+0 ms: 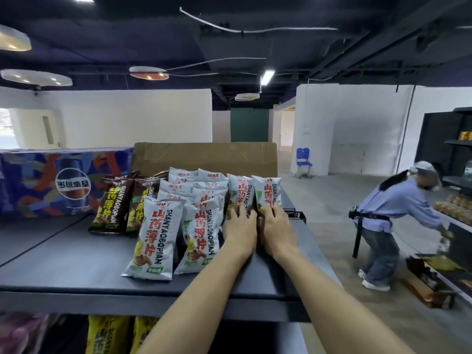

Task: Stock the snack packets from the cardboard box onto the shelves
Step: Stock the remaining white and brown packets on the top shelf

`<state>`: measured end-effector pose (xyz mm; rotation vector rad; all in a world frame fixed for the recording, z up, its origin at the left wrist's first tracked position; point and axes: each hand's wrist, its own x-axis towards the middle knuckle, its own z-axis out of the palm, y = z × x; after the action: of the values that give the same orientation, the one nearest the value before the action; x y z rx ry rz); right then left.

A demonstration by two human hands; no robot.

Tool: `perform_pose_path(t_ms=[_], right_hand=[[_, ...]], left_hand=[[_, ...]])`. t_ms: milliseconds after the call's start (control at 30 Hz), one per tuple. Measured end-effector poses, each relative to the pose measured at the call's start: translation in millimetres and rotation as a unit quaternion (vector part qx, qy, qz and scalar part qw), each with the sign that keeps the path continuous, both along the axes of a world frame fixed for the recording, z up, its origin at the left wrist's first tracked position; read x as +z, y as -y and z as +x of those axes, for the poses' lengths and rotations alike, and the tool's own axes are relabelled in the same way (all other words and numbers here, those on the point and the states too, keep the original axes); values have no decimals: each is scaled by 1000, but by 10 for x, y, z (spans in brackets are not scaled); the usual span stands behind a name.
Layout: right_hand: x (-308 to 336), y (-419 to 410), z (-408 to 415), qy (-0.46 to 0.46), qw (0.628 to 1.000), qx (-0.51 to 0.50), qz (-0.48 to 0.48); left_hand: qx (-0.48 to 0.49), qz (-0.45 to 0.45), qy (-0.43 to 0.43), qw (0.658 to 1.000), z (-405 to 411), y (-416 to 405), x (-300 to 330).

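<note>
Both hands press flat-fingered on upright white foil snack packets (265, 194): left hand (240, 226), right hand (277, 227). The brown cardboard box (204, 157) stands beyond them on the grey metal shelf (63, 264). This looks like straightening the row; next comes fetching more packets.

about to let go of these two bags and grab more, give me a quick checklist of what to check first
1. Left hand on a white snack packet: ok, fingers rest on its lower part.
2. Right hand on the end white packet: ok.
3. Both packets upright: ok, leaning slightly back.
4. End packet clear of the shelf top's right edge: not ok, it stands very near it.
5. Front white packets stable: cannot tell, they lean forward.
6. Cardboard box still holds stock: cannot tell, its inside is hidden.
</note>
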<state>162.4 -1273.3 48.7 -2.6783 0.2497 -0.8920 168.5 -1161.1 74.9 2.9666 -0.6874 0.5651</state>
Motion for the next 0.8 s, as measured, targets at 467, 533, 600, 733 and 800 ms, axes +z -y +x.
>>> perform_pose_path(t_ms=[467,533,600,733,800], right_hand=[[1020,-239,-1258,-101,979,-116,-130],[1078,-306,-1428,-115,974,-120,-151],[1095,-325,-1583,-126,971,-124,-160],[1061,-275,-1935,-157,968,-124,-153],[1011,-218,-2160,-171,967,-123,-145]], left_hand=[[-54,41,85,994,-672,-373,942],[-60,53,87,993,-822,-375,928],[-67,50,88,993,-979,-380,909],[-90,42,87,991,-1319,-384,818],[-97,50,87,990,-1527,-362,764]])
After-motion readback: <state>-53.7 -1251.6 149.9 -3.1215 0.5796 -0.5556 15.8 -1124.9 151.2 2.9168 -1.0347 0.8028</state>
